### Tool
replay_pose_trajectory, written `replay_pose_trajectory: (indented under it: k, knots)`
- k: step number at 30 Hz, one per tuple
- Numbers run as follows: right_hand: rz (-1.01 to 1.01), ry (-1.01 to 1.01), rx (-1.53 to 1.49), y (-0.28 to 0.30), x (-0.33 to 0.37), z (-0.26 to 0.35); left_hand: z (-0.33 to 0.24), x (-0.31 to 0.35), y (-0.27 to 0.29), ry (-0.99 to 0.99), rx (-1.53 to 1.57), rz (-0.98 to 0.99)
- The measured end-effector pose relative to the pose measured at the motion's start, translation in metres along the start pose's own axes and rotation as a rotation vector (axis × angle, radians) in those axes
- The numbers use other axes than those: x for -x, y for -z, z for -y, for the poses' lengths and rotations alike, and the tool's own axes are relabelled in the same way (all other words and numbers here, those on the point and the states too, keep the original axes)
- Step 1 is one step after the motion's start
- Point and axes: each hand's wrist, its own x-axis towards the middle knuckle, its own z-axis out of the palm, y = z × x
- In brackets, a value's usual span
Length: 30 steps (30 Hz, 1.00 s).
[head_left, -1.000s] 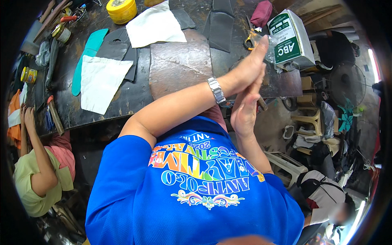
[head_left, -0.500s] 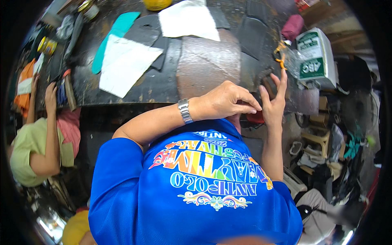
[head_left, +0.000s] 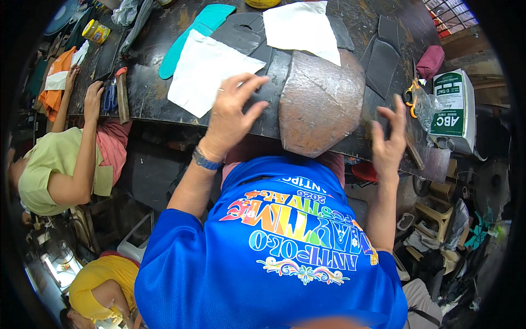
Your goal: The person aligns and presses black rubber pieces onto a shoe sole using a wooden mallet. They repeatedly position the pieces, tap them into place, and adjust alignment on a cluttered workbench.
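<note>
My left hand (head_left: 233, 109) hovers at the near table edge, fingers spread and nothing in it, beside the lower corner of a white sheet (head_left: 200, 71). On the other side of a worn brown board (head_left: 320, 104) is my right hand (head_left: 389, 137), also empty, its fingers apart and slightly curled. The board juts past the table edge toward me. A second white sheet (head_left: 301, 30) overlaps its far side. Behind the left sheet lies a long teal piece (head_left: 197, 35), with dark grey cut pieces (head_left: 238, 34) beside it. More dark pieces (head_left: 382, 63) lie right of the board.
Orange-handled scissors (head_left: 413, 100), a maroon pouch (head_left: 431, 61) and a white-and-green box (head_left: 452, 109) line the table's right side. At left, a person in light green (head_left: 57, 170) works near a wooden-handled tool (head_left: 122, 98) and a yellow-labelled jar (head_left: 96, 32). Someone in yellow (head_left: 104, 282) sits behind.
My hands were close together at the right, left fingers pinched. Now they are apart, the left one moved left and opened. The whole view has shifted, showing more of the board.
</note>
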Motion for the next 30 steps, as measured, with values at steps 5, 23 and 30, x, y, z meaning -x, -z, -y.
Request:
replay_pose_trajectory:
  k: [5, 23, 30]
  knots:
    - [0.26, 0.16, -0.185, -0.055, -0.016, 0.049, 0.041, -0.002, 0.015, 0.178, -0.164, -0.04]
    - [0.281, -0.392, -1.121, -0.075, -0.019, 0.07, -0.038, -0.018, -0.014, 0.145, 0.565, 0.113]
    - [0.152, -0.366, -0.772, -0.054, -0.009, 0.052, -0.055, -0.037, -0.066, 0.036, 0.587, 0.417]
